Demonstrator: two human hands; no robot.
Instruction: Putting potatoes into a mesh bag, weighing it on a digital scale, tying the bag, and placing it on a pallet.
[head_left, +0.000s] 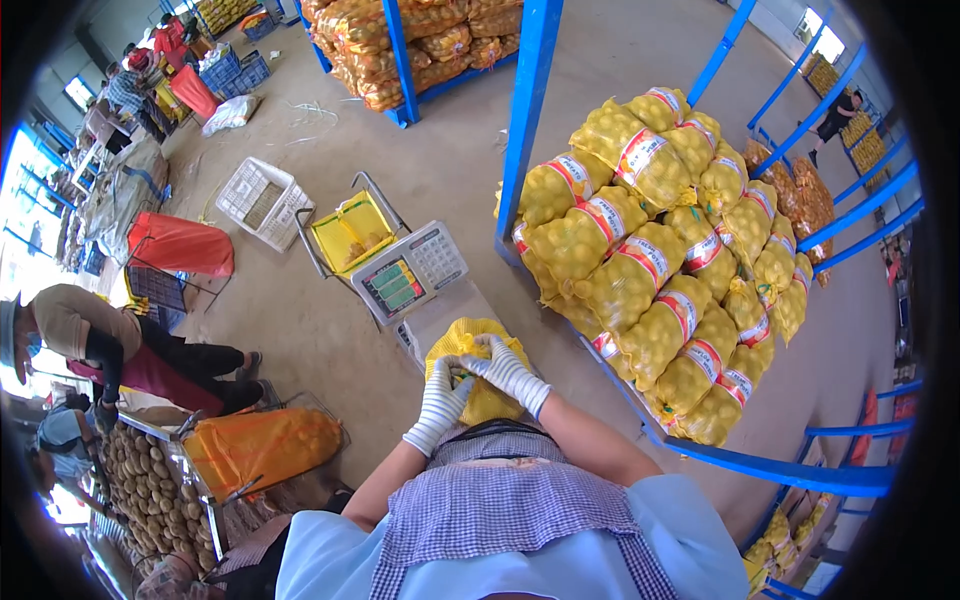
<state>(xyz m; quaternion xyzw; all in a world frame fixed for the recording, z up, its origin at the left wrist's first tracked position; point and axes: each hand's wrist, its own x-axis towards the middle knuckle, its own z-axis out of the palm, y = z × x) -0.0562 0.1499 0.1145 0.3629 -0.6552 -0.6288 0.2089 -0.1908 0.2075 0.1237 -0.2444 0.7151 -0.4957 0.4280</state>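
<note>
My left hand (448, 396) and my right hand (512, 373), both in striped white work gloves, meet close in front of my body. Between them is the gathered top of a yellow mesh bag (487, 401), pinched by the fingers of both. The bag sits at the near end of a platform scale (466, 298), and my hands hide part of its neck. Whatever fills it cannot be made out. Just beyond stands the scale's display and keypad unit (409, 271), with green screens. Behind that, a yellow mesh bag (352, 232) hangs spread open on a metal frame, a few potatoes inside.
Filled yellow potato sacks (637, 255) are stacked to my right in a blue metal rack (527, 120). A white plastic crate (264, 201) is on the floor ahead left. On the left, a co-worker (150, 345) bends by a sorting table of potatoes (154, 487) and an orange mesh sack (262, 450).
</note>
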